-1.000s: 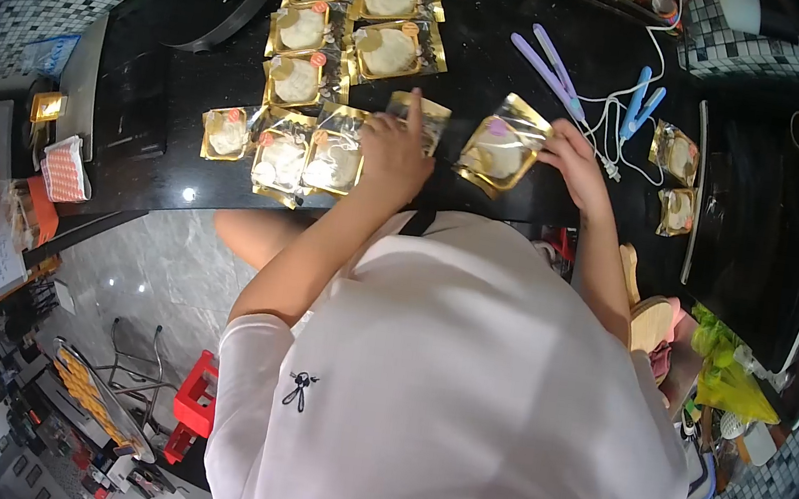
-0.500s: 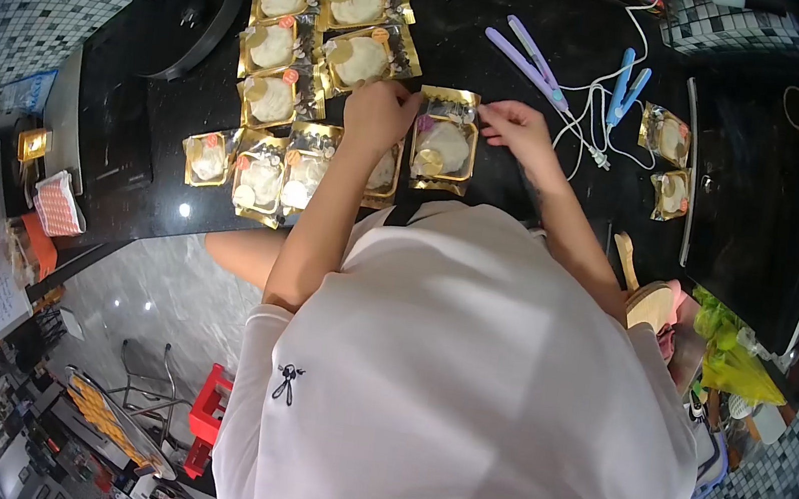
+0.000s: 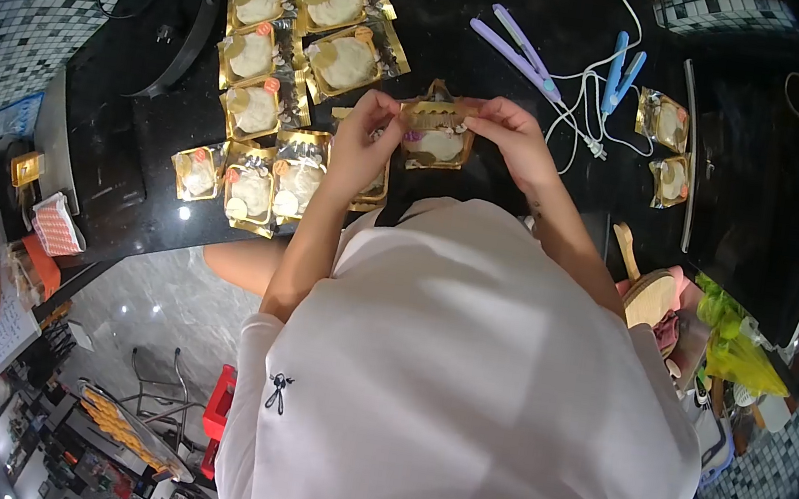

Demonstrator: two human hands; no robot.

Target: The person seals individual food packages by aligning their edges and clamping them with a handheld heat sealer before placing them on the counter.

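A clear, gold-trimmed packet with a pale round mooncake (image 3: 436, 146) in a gold tray is between my hands, its top edge raised and tilted toward me. My left hand (image 3: 367, 144) pinches the left end of that edge. At the right end, my right hand (image 3: 517, 136) grips the same edge between thumb and fingers. Another mooncake packet (image 3: 375, 186) lies partly hidden under my left wrist. Left of it, a packet with a gold top (image 3: 298, 181) lies flat on the black counter (image 3: 489, 186).
More mooncake packets (image 3: 344, 60) lie in rows at the left. A purple hair-straightener-like sealer (image 3: 517, 58) and a blue one (image 3: 619, 77) lie at the back right with white cords. Two small packets (image 3: 669, 179) sit by a black panel (image 3: 755, 195). A round black pan (image 3: 161, 26) stands far left.
The packet's top edge has come up off the counter and folded toward me. My right hand has moved in and closed on its right end; my left hand has shifted to its left end.
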